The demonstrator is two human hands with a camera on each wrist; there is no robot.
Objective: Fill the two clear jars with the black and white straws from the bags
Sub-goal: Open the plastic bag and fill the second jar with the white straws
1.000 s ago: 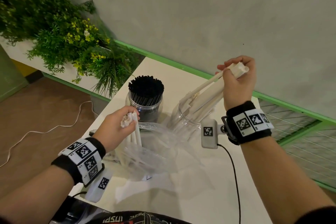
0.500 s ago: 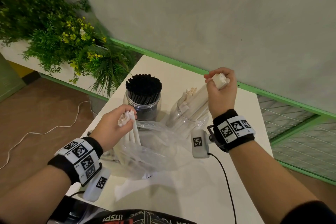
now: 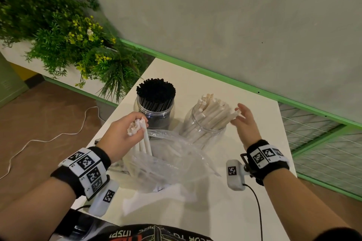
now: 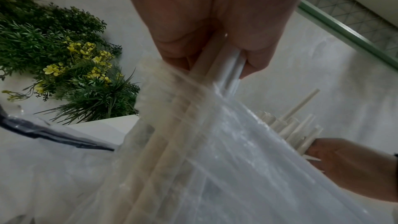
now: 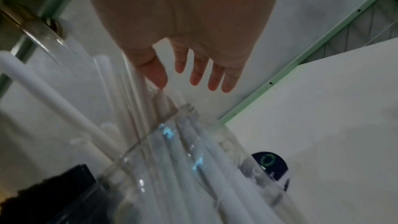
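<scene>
Fingers [image 3: 242, 112] beside leaning white straws [image 3: 213, 113]

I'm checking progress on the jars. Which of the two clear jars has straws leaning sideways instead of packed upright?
The jar of white straws, beside the right hand: its straws slant. The jar of black straws is packed upright.

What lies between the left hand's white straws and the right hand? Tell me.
The clear jar of white paper straws and the crumpled clear plastic bag, seen in the head view.
</scene>
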